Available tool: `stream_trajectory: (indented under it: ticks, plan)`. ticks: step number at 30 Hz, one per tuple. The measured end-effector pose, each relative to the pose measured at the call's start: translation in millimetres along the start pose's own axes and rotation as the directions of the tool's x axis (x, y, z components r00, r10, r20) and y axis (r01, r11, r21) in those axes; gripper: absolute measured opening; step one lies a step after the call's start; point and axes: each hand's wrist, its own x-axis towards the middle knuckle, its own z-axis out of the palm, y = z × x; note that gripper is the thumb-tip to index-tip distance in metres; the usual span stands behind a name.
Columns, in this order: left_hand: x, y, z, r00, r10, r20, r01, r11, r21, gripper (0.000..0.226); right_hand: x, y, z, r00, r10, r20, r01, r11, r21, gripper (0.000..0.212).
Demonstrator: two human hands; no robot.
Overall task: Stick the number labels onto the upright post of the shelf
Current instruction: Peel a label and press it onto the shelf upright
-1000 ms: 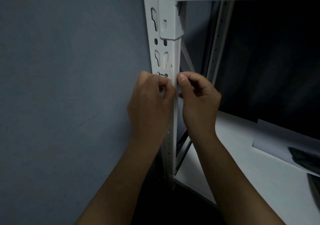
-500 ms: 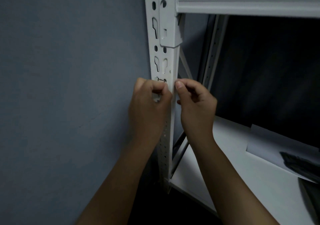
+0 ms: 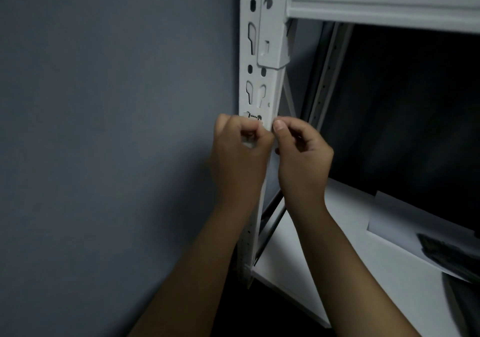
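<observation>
The white upright post [image 3: 257, 58] of the shelf runs down the middle of the head view, punched with keyhole slots. A small white label [image 3: 252, 117] with dark marks lies against the post's front face, only its top edge showing above my fingers. My left hand [image 3: 240, 154] is curled in front of the post and pinches the label's left side. My right hand [image 3: 302, 160] is curled at the post's right edge, its thumb tip pressed on the post corner beside the label. Most of the label is hidden by my hands.
A grey wall [image 3: 104, 128] fills the left half. A white beam [image 3: 384, 1] crosses the top right. Below right is a white shelf board [image 3: 324, 271] carrying a paper sheet [image 3: 405, 222] and a dark object [image 3: 452, 256]. The shelf's inside is dark.
The view has tilted up, so the post and both hands sit lower in the frame. Both hands stay at the same spot on the post, still holding the label there.
</observation>
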Motion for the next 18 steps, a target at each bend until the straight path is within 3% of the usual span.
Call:
stream_trajectory:
  ticks: [5,13,18]
  plan:
    - [5,0,-8,0.997,-0.069,0.038,0.071,0.995,-0.072,0.026,0,-2,0,1.0,-0.002,0.011,0.002,1.0,-0.017,0.01]
    - [4,10,6,0.961,-0.272,-0.04,0.257,0.941,-0.221,0.028,-1,-1,3,1.0,0.011,-0.02,-0.011,1.0,0.007,0.009]
    - [5,8,5,0.96,-0.277,-0.043,0.259,0.934,-0.246,0.027,-3,-4,5,0.999,0.037,-0.027,-0.036,0.999,0.021,0.007]
